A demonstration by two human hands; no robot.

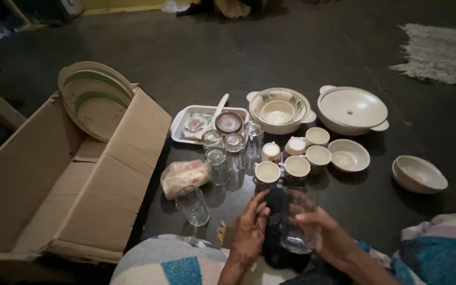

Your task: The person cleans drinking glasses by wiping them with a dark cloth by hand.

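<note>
Low in the centre of the frame, a person seated on a dark floor holds a clear drinking glass (297, 221) between both hands; the right hand (327, 236) cups the glass from its right side, fingers curled around the wall, while the left hand (250, 229) presses a dark cloth (275, 227) against the glass's left side, fingers closed on the fabric; the glass stands upright, between the two hands and touching both; just left of the hands, a second empty glass (192, 206) sits tilted on the floor, apart from them; above the hands, in mid-frame, a cluster of glasses (233, 150) stands beside several cream cups (296, 158), with a small tray (186, 124) behind and a patterned serving bowl (281, 110) and a large lidded dish (352, 110) toward the upper right; a wrapped packet (184, 177) lies next to an open cardboard box (64, 179) at the left, where plates (93, 97) lean upright at the upper left
</note>
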